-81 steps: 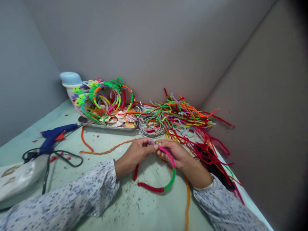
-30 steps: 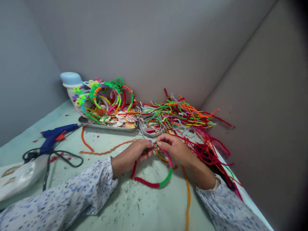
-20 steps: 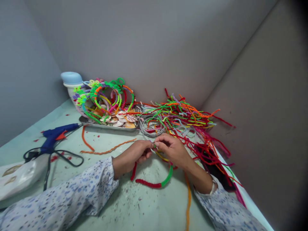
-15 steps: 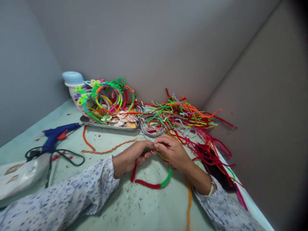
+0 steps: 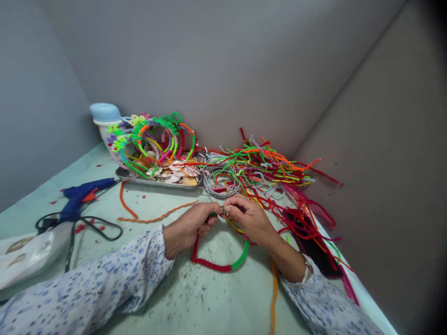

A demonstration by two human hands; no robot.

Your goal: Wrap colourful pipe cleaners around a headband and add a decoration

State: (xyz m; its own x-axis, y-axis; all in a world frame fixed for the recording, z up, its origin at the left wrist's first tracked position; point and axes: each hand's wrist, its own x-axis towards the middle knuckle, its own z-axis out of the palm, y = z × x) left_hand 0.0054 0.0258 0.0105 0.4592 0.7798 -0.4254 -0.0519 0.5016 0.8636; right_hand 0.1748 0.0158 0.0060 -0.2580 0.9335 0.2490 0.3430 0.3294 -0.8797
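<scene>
A pipe-cleaner hoop [image 5: 213, 265], red along its near side and green at the right, hangs in a curve below my hands over the table. My left hand [image 5: 195, 225] is closed round its upper left part, where a bit of green shows by the thumb. With thumb and forefinger together, my right hand [image 5: 249, 215] pinches at the hoop's top, its tips touching those of the left. What lies right between the fingertips is too small to make out. A coil of grey wire [image 5: 210, 185] rests just beyond the hands.
A metal tray [image 5: 157, 184] holds seashells and several colourful pipe-cleaner hoops, beside a white bottle [image 5: 104, 128]. Left lies a blue glue gun [image 5: 75, 197] with a looping cord, near a plastic bag [image 5: 31, 256]. Loose pipe cleaners [image 5: 275, 170] heap at right, partly over a dark flat object [image 5: 314, 251].
The hoop's red part has shifted slightly up and left, and the gap at its lower left corner has closed. Both hands stay nearly in place.
</scene>
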